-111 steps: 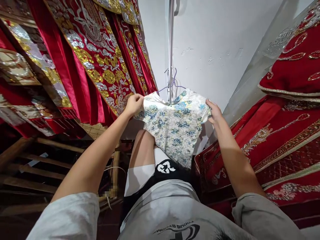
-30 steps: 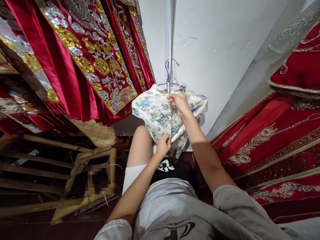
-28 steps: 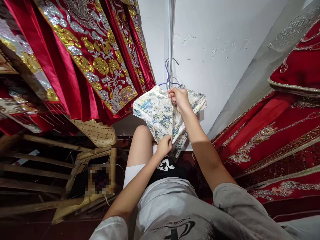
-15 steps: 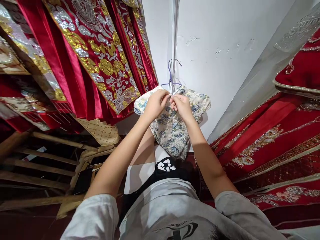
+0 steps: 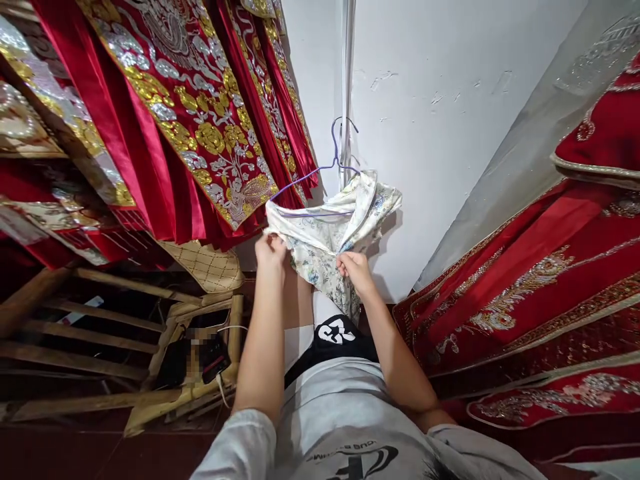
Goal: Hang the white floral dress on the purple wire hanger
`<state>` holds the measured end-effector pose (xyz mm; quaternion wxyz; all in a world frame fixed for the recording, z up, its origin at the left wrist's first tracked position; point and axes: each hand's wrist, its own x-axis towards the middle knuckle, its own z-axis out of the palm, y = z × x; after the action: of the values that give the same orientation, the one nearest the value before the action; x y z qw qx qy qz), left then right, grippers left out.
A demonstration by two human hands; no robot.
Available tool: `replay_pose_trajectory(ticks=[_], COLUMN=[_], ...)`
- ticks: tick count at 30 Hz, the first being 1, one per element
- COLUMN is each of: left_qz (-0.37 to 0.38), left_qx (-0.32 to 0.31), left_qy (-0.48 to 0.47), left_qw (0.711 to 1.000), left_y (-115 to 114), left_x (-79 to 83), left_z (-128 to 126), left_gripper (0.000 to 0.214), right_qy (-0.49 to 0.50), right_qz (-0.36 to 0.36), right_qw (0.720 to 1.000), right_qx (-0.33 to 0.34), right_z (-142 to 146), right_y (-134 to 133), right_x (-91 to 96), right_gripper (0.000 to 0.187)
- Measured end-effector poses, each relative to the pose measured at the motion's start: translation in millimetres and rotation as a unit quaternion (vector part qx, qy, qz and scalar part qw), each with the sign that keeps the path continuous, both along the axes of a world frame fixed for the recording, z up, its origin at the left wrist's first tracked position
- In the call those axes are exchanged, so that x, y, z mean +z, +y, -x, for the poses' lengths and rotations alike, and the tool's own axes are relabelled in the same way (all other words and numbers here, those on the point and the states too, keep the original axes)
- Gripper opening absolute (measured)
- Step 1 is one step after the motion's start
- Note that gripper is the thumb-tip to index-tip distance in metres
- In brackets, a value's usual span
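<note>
**Floral garment held open on its hanger, one hand on each side**

The floral garment [image 5: 325, 250] hung from a purple wire hanger [image 5: 313, 177] hooked on the upright pole [image 5: 346, 87] by the white wall [image 5: 440, 133], so the hanger bore the weight and both hands were free to work the cloth. The left hand [image 5: 270, 250] had its grip closed on the left edge of the garment, just below the hanger's bare left shoulder. The right hand [image 5: 353, 267] pinched a fold lower down on the front panel. The cloth sagged between the two grips and spread above them, with its right shoulder draped over the hanger. Red embroidered hangings [image 5: 190, 120] flanked the work on both sides, and a wooden rack [image 5: 100, 333] stood lower left.
</note>
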<state>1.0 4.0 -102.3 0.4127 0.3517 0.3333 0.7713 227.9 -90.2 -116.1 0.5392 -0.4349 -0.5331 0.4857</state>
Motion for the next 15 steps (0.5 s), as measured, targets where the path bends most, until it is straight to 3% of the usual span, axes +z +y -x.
replay_pose_trajectory(ticks=[3, 6, 9, 12, 15], left_qz=[0.093, 0.11, 0.065, -0.033, -0.077], left_qx=[-0.021, -0.033, -0.061, -0.124, -0.207], left_qy=[-0.088, -0.122, -0.13, -0.097, 0.014], left_qw=[0.992, 0.986, 0.988, 0.987, 0.975], left_y=[-29, -52, -70, -87, -108], left_x=[-36.5, -50.7, -40.5, -17.8, 6.1], left_z=[-40, -67, -66, -51, -48], left_gripper=[0.027, 0.017, 0.012, 0.016, 0.024], right_qy=[-0.019, -0.101, -0.164, -0.172, -0.103], right_qz=[0.016, 0.054, 0.094, 0.066, 0.002], right_qw=[1.0, 0.989, 0.969, 0.979, 0.994], right_qx=[0.009, 0.091, 0.16, 0.088, 0.024], right_z=[-8, -24, -32, -25, -12], right_y=[-7, -10, -12, -11, -7], right_x=[-2.1, -2.2, -4.5, -5.4, 2.4], right_gripper=[0.024, 0.025, 0.026, 0.034, 0.05])
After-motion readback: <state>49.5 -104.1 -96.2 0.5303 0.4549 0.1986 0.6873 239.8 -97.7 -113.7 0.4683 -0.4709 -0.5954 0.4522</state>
